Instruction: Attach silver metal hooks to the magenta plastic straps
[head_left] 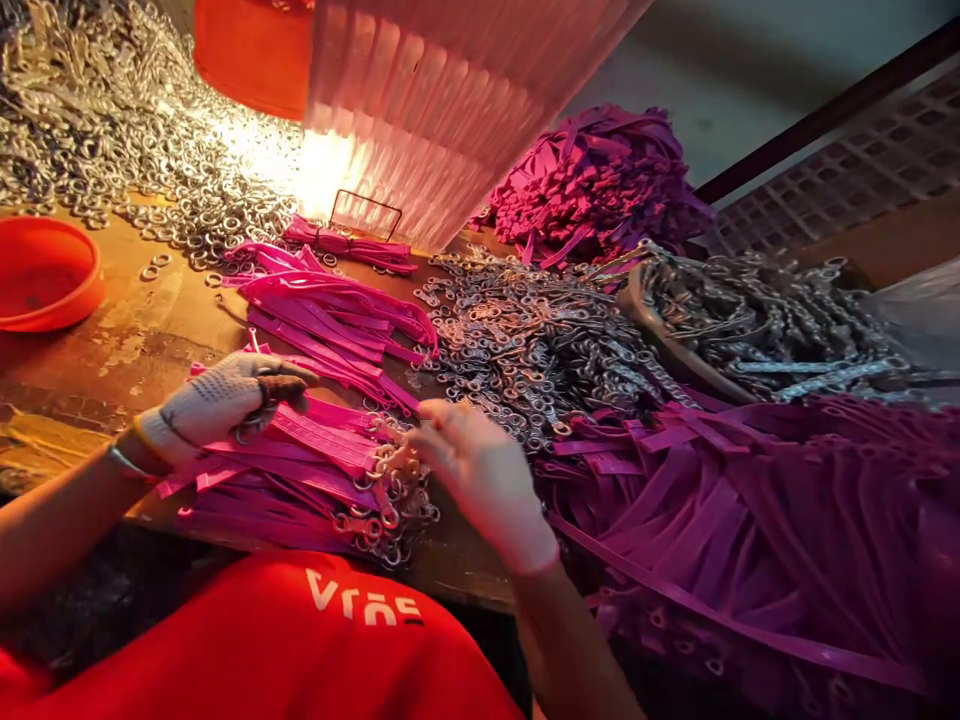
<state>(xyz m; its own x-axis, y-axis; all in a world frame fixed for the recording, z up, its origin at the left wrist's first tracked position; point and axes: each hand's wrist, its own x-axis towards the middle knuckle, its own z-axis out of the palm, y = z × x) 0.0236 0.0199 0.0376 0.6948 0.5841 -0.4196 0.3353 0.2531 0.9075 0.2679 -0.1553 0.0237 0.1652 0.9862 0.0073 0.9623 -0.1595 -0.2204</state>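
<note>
Flat magenta straps (321, 442) lie loosely bunched, silver metal clips (389, 516) clustered at their right ends.

We look through a single head-worn camera, facing forward and down over the bench (124, 345). It sits close in: our red shirt (247, 650) fills the lower edge toward seven o'clock, the left hand (225, 400) lies toward nine, and the right hand (487, 480) just below centre, toward six, both near the lens. Beyond them the view reaches deeper, to a translucent corrugated panel (427, 130) at twelve and a purple heap (592, 190) between one and two.
</note>
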